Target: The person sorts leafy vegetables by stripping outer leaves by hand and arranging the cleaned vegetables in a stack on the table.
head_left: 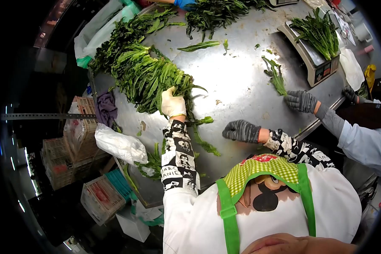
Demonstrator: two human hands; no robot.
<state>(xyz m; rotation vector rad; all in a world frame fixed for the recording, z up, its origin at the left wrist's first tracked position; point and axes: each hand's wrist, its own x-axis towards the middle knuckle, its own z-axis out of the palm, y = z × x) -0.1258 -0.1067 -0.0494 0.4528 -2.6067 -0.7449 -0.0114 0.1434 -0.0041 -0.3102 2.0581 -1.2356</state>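
Note:
My left hand point(173, 103), in a pale glove, has its fingers curled at the lower right edge of a big pile of leafy greens point(144, 76), gripping some stems; the fingertips are partly hidden. My right hand point(242, 131), in a grey striped glove, is held low over the metal table point(237, 89), its fingers curled together with nothing visible in them. Loose leaves point(205, 144) lie between my two hands. A co-worker's grey-gloved hand point(301, 101) touches the stem end of a single leafy stalk point(276, 78) to the right.
A scale point(319, 70) bearing a bunch of greens point(317, 34) stands at the upper right. Another pile of greens point(216, 17) lies at the back beside a blue-gloved hand point(185, 4). A white plastic bundle point(120, 144) and purple cloth point(106, 109) sit on the left edge, near stacked crates point(59, 156).

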